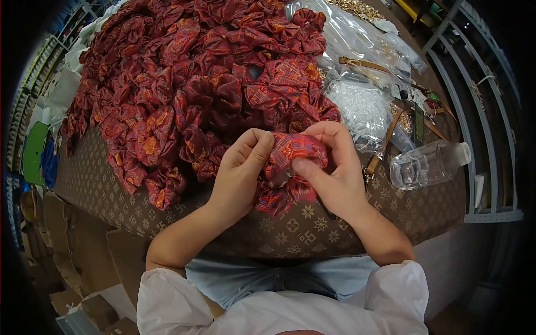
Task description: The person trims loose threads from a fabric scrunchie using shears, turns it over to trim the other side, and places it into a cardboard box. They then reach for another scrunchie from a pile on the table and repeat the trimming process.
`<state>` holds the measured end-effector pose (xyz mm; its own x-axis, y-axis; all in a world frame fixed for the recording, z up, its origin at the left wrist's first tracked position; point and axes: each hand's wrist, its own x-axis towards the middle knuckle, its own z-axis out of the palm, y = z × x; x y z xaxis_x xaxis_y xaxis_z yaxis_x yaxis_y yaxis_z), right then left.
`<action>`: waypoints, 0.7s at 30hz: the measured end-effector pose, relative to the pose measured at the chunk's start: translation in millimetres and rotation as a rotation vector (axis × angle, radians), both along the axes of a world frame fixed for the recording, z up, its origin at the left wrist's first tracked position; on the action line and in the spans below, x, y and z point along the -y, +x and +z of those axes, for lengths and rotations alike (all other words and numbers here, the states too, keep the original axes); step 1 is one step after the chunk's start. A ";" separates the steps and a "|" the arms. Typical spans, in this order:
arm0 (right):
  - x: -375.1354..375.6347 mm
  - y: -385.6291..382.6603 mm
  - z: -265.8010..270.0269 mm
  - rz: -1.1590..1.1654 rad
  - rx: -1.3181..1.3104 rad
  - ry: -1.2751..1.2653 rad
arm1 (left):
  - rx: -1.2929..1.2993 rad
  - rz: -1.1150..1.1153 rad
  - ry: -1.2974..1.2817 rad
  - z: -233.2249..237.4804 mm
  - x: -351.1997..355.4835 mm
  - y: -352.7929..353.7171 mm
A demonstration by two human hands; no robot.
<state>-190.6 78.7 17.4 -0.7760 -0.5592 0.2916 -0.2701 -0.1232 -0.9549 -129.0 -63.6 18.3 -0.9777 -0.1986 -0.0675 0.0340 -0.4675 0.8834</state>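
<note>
Between my two hands, near the table's front edge, is a red patterned fabric piece (298, 147), gathered and folded. My left hand (244, 167) pinches its left side with thumb and fingers closed. My right hand (339, 170) grips the right side, the thumb lying on the front of the cloth and the fingers behind it. Part of the fabric hangs below my hands over the brown patterned tablecloth (285, 231). Just behind my hands rises a large heap of similar red scrunched fabric pieces (184, 84).
To the right lie a clear bottle (427, 164) on its side, a bag of clear plastic bits (360, 109), tan straps (392, 133) and plastic bags. Metal shelving (474, 106) stands at the far right. Cardboard boxes (84, 245) and a green object (36, 152) are at the left.
</note>
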 end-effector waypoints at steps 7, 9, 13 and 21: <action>-3.4 -4.2 -1.7 0.256 0.743 -0.382 | 0.076 -0.290 0.181 11.2 5.6 2.9; -5.8 -3.0 5.7 0.315 0.826 -0.360 | 0.083 -0.352 0.204 11.7 3.8 2.2; -6.9 0.5 3.3 0.125 0.428 -0.124 | -0.362 0.032 -0.572 4.6 -1.3 -1.4; -8.1 -3.7 4.8 0.147 0.685 -0.329 | -0.523 -0.081 -1.047 11.8 10.9 0.7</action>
